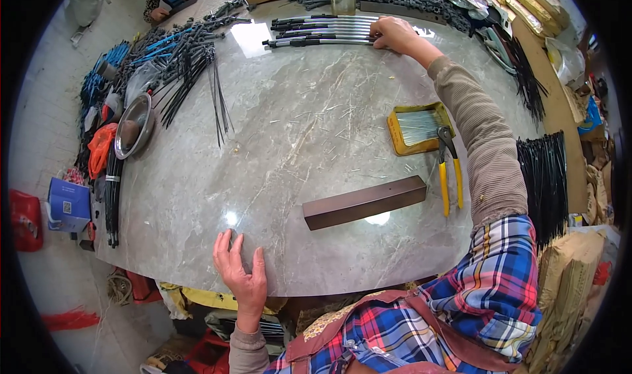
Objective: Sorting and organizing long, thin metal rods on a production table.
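R hand (391, 34) at R ends of silver-black rods (329, 31), side by side on far part of desk (263, 157); can't really tell if gripping. L hand (243, 272) empty, fingers spread, nr front edge. Brown bar (365, 203) betw. L hand & pliers (444, 182), which overlap yellow tray (397, 141).

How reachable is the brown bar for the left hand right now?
Probably yes: the left hand looks open, with nothing visible in it, and no object seems to block the tabletop between it and the brown bar.
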A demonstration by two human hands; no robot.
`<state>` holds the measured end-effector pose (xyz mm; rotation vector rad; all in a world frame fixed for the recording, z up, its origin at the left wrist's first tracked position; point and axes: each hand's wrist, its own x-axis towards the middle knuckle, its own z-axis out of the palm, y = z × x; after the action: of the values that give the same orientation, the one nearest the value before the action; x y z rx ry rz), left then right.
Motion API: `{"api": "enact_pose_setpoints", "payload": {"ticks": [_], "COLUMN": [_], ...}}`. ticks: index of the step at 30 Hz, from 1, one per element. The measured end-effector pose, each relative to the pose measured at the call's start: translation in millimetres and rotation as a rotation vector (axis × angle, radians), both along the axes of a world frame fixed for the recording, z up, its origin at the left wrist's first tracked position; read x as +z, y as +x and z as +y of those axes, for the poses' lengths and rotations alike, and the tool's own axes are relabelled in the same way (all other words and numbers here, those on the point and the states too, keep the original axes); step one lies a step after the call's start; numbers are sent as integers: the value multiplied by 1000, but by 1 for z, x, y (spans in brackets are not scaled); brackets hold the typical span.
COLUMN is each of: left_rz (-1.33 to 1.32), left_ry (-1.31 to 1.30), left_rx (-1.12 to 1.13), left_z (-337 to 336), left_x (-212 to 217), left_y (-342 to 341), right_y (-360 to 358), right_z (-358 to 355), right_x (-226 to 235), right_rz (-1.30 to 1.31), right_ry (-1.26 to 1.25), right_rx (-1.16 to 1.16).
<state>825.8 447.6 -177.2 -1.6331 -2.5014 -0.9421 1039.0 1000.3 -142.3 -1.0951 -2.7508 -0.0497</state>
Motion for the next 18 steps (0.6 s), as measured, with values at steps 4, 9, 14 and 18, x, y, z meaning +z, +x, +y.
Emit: {"api": "enact_pose_setpoints", "payload": {"ticks": [4, 9, 14, 18], "left_rz": [-1, 5, 10, 24], "left_ry": [-5, -4, -4, -21], "left_rx": [-13, 1, 0, 5], "left_z": [-1, -2, 2, -1], "left_x": [-1, 1, 1, 0], "left_y": [0, 2, 3, 2], "right_y": [-7, 13, 60, 53], "right_z": [9, 34, 76, 81], "right_x": [-7, -32, -41, -55], "right_rz": [-17, 530, 1155, 1336], "right_ry": [50, 144, -174, -437], "right_rx": [55, -15, -306, -317]}}
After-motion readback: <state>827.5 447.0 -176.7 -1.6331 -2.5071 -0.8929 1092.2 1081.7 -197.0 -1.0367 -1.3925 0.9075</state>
